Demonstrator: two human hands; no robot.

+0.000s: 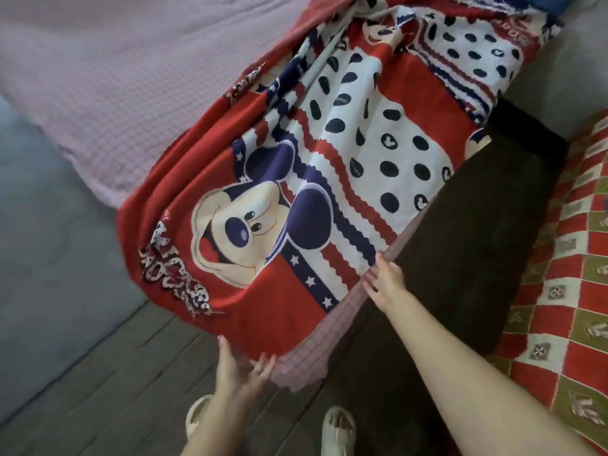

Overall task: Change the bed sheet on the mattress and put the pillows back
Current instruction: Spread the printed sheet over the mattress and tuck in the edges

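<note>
A red, white and navy cartoon-mouse sheet (296, 179) lies rumpled across the mattress corner and hangs over its edge. Under it shows a pink checked mattress cover (108, 103), whose edge (316, 353) is lifted at the near corner. My left hand (241, 370) touches the sheet's hanging lower corner with fingers spread. My right hand (385, 281) grips the side edge of the sheet and pink cover, above the dark bed base (460, 258). No pillows are in view.
A red, white and green patterned cloth (566, 307) lies at the right beside the dark base. Grey wooden floorboards (131, 373) run under my feet in white sandals (339, 432). A grey-blue surface (49, 258) lies at the left.
</note>
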